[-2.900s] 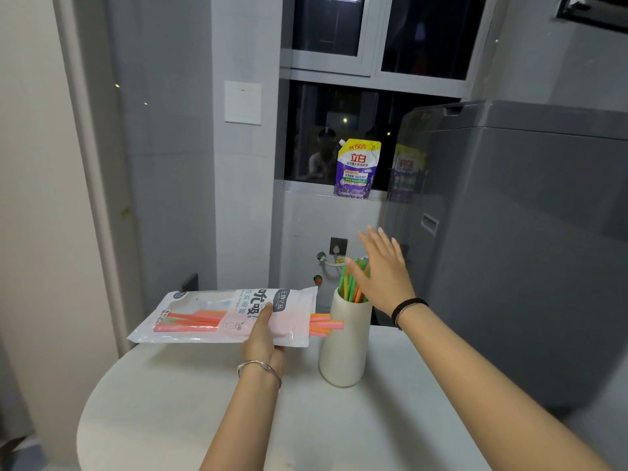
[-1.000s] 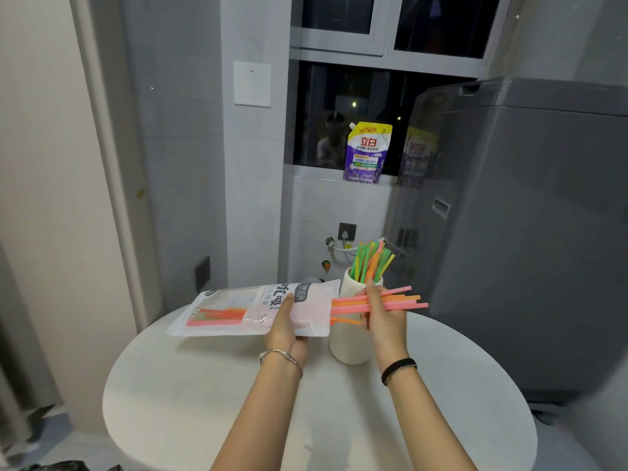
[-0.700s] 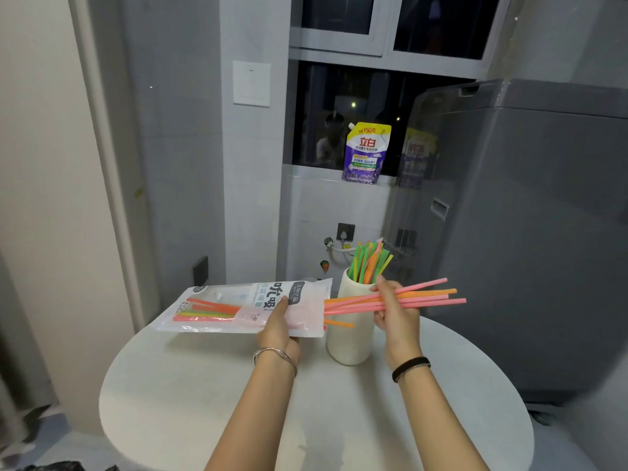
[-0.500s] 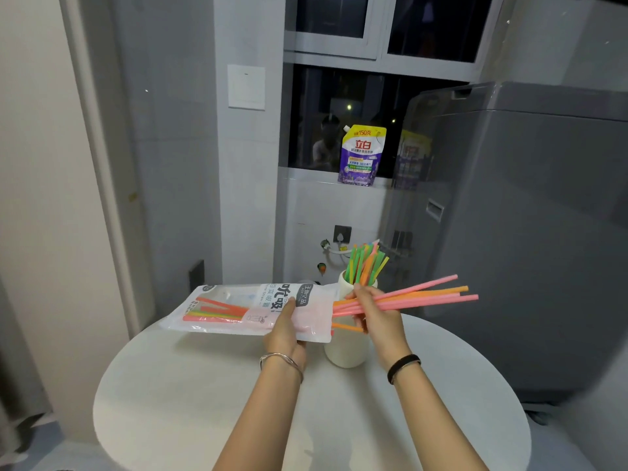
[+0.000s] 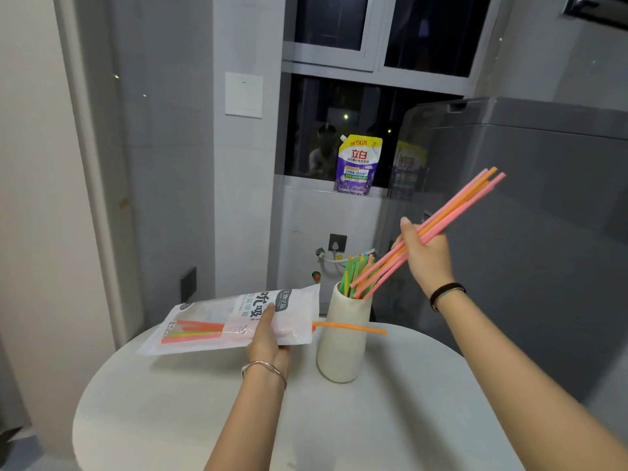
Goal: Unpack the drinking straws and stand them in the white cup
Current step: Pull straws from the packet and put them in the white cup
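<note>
Right hand grips a straw bundle, tips entering the white cup; left hand grasps the packet; several straws remain inside.

I am at home, in what looks like a laundry corner. On my right stands a grey top-loading washing machine, and a purple pouch of laundry detergent sits on the window sill just left of it. Below the sill the tiled wall carries a water tap and a dark socket. A white light switch is on the pillar. The window is dark. In front of me is a small round white table.
</note>
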`<state>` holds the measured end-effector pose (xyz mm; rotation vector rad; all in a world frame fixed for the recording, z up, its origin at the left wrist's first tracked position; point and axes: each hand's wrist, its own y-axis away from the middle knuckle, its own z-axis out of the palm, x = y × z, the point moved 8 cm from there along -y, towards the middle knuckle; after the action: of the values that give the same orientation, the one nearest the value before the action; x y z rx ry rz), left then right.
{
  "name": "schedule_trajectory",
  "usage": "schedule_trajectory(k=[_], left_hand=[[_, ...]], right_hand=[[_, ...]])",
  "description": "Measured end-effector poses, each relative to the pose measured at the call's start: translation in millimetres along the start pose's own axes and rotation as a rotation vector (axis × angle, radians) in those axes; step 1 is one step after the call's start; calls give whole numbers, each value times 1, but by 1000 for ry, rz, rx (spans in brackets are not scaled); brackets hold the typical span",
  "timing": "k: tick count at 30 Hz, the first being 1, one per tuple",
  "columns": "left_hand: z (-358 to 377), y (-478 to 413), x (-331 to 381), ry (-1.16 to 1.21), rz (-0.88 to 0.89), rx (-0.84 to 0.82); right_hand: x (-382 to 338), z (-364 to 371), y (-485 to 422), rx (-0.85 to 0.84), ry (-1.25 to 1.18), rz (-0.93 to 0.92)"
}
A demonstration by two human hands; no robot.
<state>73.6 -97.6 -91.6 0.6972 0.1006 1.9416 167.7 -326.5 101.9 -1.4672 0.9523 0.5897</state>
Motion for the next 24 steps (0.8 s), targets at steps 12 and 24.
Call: schedule_trajectory(k=[12,24], left_hand=[[-1,-3,2,-9,-21,-6],[-3,-1,9,24,8,19]], right_hand=[[-6,36,-17,-160,210,-81],[-6,63,-15,-381,376,-130]])
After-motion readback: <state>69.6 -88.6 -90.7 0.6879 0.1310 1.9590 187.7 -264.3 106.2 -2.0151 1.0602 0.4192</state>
